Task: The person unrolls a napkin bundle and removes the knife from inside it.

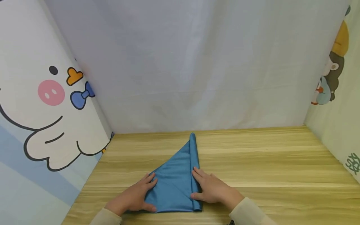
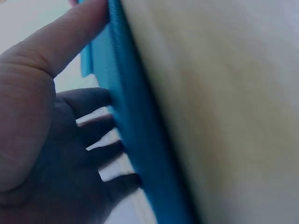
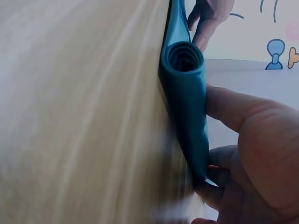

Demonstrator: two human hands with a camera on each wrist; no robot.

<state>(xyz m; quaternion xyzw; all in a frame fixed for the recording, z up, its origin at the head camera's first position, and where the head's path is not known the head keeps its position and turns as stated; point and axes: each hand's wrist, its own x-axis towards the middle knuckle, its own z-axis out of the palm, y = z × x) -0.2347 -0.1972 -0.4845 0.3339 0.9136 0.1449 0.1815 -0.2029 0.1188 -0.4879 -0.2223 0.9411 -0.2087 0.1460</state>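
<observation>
A blue cloth [image 1: 175, 184] lies on the wooden table, its right edge wound into a tight roll [image 1: 194, 156]. The flat part tapers to a point at the far end, with a slanting left edge. My left hand [image 1: 137, 195] rests on the cloth's left side, fingers spread and thumb near the front edge. On the roll's near half rests my right hand [image 1: 209, 186], its fingers fairly straight and its thumb touching the roll. The right wrist view shows the coiled end of the roll [image 3: 183, 58], and the left wrist view the cloth's front edge [image 2: 131, 98].
The wooden table [image 1: 267, 162] extends on both sides of the cloth. A pale curtain [image 1: 197, 62] hangs behind it. Printed panels stand at the left [image 1: 31, 93] and at the right [image 1: 337, 125].
</observation>
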